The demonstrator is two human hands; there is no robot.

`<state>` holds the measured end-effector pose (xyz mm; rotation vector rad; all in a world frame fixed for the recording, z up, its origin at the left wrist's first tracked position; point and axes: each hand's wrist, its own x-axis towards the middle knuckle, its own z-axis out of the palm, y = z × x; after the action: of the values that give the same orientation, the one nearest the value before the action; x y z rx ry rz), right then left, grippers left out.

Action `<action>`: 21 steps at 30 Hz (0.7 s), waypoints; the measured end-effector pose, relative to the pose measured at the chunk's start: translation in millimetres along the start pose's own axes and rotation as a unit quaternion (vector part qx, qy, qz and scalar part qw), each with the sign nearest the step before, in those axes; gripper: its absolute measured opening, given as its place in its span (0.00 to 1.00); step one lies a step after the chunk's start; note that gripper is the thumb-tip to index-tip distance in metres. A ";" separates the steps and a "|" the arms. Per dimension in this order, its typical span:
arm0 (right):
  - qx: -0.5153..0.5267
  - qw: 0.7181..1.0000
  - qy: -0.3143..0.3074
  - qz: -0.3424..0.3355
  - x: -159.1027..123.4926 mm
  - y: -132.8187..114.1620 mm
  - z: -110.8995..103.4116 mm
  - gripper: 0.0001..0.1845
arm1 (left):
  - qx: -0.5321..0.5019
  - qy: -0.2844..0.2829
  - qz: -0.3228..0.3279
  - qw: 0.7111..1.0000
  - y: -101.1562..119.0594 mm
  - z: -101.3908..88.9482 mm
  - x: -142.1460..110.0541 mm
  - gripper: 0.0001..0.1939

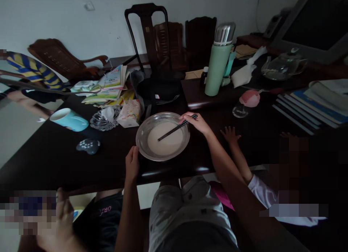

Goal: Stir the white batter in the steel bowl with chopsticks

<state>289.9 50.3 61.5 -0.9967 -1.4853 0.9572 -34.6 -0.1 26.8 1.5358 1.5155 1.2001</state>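
A wide metal bowl (pixel 140 136) sits near the front edge of the dark table, with a pale, creamy liquid (pixel 165 145) in it. My left hand (pixel 132 161) is closed at the bowl's left rim; its fingertips are partly hidden. Dark chopsticks (pixel 176 128) are gripped in my right hand (pixel 198 123), which is above the bowl's right rim. They slant down to the left, and their tips meet the liquid near the middle of the bowl.
Left of the bowl are a tissue box (pixel 129 114), a glass dish (pixel 104 118), a light blue mug (pixel 69 119) and a game controller (pixel 88 146). A green thermos (pixel 218 65) stands behind. Another person's hand (pixel 231 134) rests at right; more people sit or stand at left.
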 end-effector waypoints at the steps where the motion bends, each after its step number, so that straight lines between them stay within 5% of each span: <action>1: 0.000 1.000 0.002 -0.005 0.5 0.6 0.3 0.24 | -0.001 0.000 -0.001 1.000 -0.5 0.0 0.1 0.22; 6: -0.013 0.994 0.108 0.007 0.2 5.9 -7.5 0.26 | -0.006 -0.002 0.005 1.000 -0.6 0.8 -0.5 0.22; 11: 0.001 1.000 0.001 0.004 -0.5 6.3 -3.6 0.23 | -0.011 -0.008 0.013 1.000 1.6 1.0 -0.9 0.23; 17: 0.000 0.993 0.116 -0.012 -2.1 4.9 -9.5 0.21 | -0.026 -0.013 0.015 0.999 3.1 2.3 -2.3 0.24; 21: 0.013 1.000 0.026 0.003 -2.5 3.6 -4.8 0.21 | -0.028 -0.010 0.012 0.999 2.6 2.5 -3.3 0.23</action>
<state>295.3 49.4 57.9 -1.0019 -1.4236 0.9456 -31.0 -3.2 27.8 1.5280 1.4424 1.2268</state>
